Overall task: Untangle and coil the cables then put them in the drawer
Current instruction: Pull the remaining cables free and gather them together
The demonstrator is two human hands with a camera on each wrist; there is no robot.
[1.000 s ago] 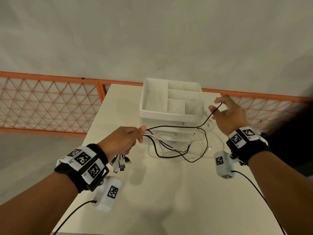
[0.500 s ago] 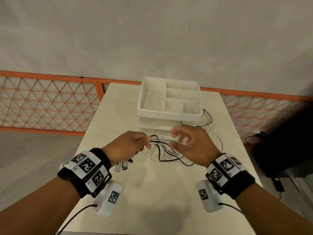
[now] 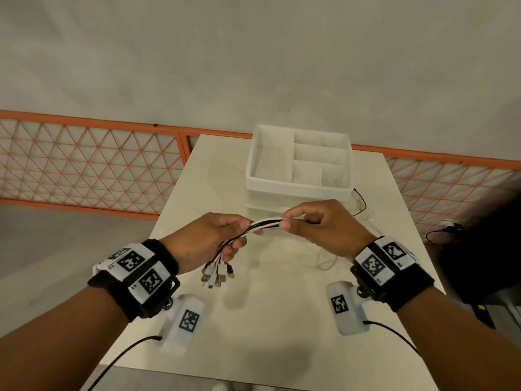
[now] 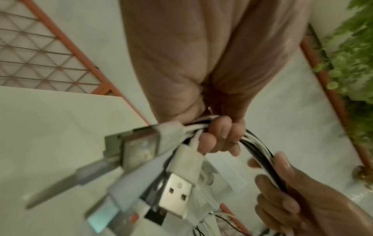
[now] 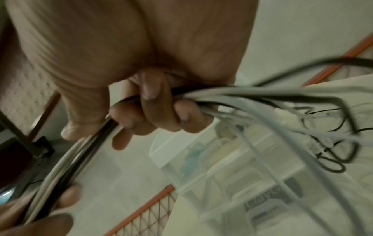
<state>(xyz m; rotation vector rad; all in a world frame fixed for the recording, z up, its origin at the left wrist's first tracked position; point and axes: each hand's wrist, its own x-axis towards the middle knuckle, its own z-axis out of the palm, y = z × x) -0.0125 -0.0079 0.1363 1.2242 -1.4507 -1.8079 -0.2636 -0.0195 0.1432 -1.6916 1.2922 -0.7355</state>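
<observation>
A bundle of black and white cables (image 3: pixel 265 224) stretches between my two hands above the white table (image 3: pixel 282 320). My left hand (image 3: pixel 234 235) grips the bundle near its end, and several USB plugs (image 3: pixel 217 273) hang below the fist; the plugs (image 4: pixel 173 190) fill the left wrist view. My right hand (image 3: pixel 286 220) pinches the same bundle just to the right, fingers curled round the cables (image 5: pixel 193 97). The loose remainder (image 5: pixel 327 135) trails down over the table. Behind the hands stands a white drawer unit (image 3: pixel 298 187) with a divided tray on top.
An orange lattice railing (image 3: pixel 84 165) runs behind the table at both sides. A black cord (image 3: pixel 439 235) lies on the floor at the right. Cable slack (image 3: pixel 358 204) lies on the table right of the drawer unit. Green foliage (image 4: pixel 351 55) shows in the left wrist view.
My right hand came in from the far right of the drawer unit to the left hand and took hold of the cables. The loose loops are now gathered into one tight bundle.
</observation>
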